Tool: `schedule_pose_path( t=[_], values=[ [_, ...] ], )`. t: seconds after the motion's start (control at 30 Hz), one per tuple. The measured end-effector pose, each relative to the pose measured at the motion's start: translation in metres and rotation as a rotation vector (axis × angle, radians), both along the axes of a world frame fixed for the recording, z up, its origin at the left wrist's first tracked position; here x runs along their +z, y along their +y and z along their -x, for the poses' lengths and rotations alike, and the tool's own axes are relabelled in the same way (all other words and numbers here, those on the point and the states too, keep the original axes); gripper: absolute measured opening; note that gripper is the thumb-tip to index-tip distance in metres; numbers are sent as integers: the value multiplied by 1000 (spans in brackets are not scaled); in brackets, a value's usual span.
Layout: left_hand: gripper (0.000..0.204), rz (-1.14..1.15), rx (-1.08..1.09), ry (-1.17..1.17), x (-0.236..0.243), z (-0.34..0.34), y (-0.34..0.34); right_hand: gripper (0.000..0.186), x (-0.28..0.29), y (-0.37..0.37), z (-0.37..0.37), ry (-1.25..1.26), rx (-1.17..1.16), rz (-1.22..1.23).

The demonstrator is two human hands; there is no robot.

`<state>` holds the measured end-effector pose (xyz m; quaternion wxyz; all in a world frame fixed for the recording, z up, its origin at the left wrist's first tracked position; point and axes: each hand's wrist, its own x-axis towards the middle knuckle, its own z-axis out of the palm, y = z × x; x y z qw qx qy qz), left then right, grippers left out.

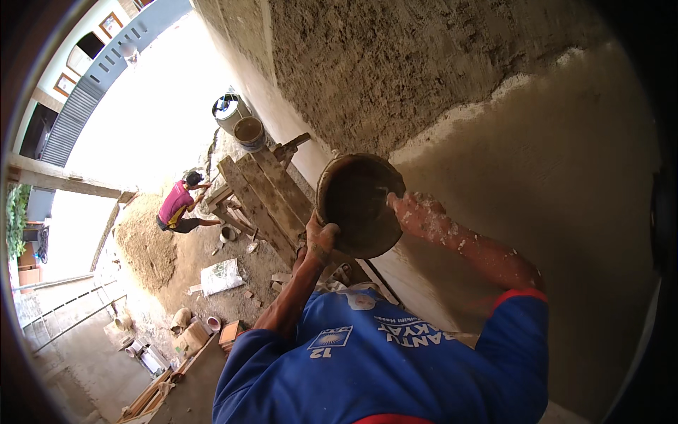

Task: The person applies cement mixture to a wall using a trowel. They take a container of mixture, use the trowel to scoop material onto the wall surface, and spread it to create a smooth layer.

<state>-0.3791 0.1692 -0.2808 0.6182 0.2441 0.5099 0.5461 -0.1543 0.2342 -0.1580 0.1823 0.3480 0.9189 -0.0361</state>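
One dark bucket point(364, 244) beside the part-smoothed wall point(558, 162): mouth facing upward, long axis running down and away. Left hand point(321, 239) clasps its near-left rim; right hand point(418, 213) curled over mouth, grasp unclear. Wall crowds right; scaffold planks point(274, 201) edge left, wider ground point(194, 254) beyond.

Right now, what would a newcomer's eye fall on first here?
First, the dark bucket at the centre, gripped by the left hand, the spattered right hand at its mouth. Then the wall at right, rough above, smooth below, and the co-worker in pink by the sand heap at left.
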Motion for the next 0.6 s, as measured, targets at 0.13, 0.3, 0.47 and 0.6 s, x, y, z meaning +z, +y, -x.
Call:
schedule_pose_path(
  t=[0.13, 0.3, 0.47, 0.6],
  values=[
    [61, -29, -10, -24, 10, -18, -8, 29, -48, 7, -6, -57, -115, -111],
    [60, 25, 67, -105, -4, -29, -21, 32, -55, -5, -5, -159, -72, 218],
    [59, 6, 63, 60, -35, -36, -40, 35, -35, -29, 24, -105, -348, 570],
    [56, 34, 107, -176, -18, -34, -54, 34, -24, -14, -7, 89, -361, 544]
  ],
)
